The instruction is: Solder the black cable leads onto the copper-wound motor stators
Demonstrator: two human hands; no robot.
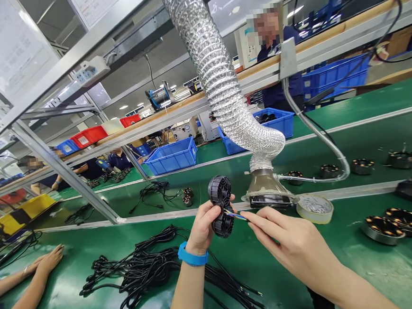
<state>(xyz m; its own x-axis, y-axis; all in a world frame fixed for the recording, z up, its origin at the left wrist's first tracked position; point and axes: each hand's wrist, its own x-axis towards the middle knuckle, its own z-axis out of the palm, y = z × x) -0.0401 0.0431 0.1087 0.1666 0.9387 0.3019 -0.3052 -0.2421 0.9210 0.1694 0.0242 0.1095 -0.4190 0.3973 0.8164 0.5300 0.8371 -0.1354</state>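
In my left hand point(203, 228), which has a blue band at the wrist, I hold up a black plastic part with rounded, ribbed lobes point(220, 190). My right hand point(287, 238) pinches a black cable with thin coloured wires point(236, 215) showing at its end. Blue and yellow show among these wires, and their tips meet the middle of the black part. Whether they go into it I cannot tell. Beneath my hands, a heap of black cables point(147, 268) lies on the green bench, several with bared ends pointing right.
A fume hood point(269, 187) on a silver flexible duct point(221, 77) hangs just beyond my hands. To its right are a clear round tub point(314, 208) and several motor stators point(383, 230). Blue bins point(172, 156) stand behind. Another person's hands point(50, 259) rest at left.
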